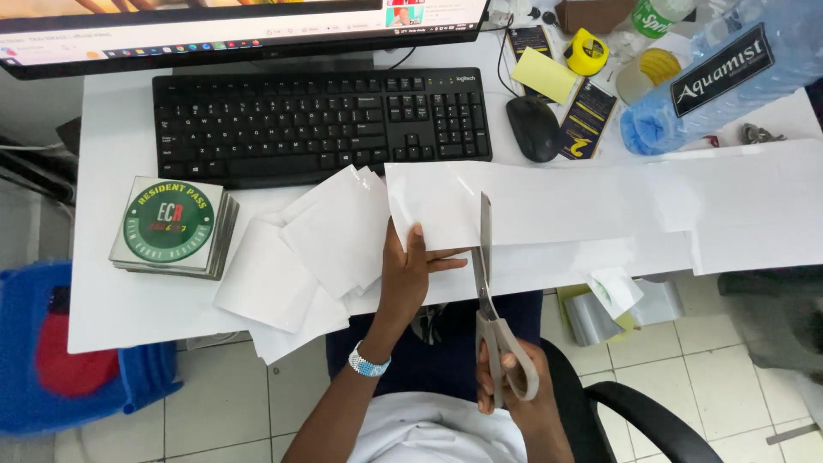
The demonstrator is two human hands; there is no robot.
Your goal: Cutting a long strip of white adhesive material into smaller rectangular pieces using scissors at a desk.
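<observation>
My left hand [410, 270] pinches the near left end of a long white paper strip [583, 201] that runs to the right across the white desk [111, 291]. My right hand [514, 386] grips the grey handles of a pair of scissors [487, 274], whose blades point away from me and cut into the strip just right of my left hand. A loose pile of cut white paper squares [309, 249] lies to the left of my left hand. A beaded band is on my left wrist.
A black keyboard [317, 120] and monitor [240, 30] are at the back, with a black mouse [533, 127] beside them. A stack of square cards with a green round label [171, 225] lies left. A blue plastic bottle [729, 73], yellow tape measure [587, 51] and sticky notes [545, 75] crowd the back right.
</observation>
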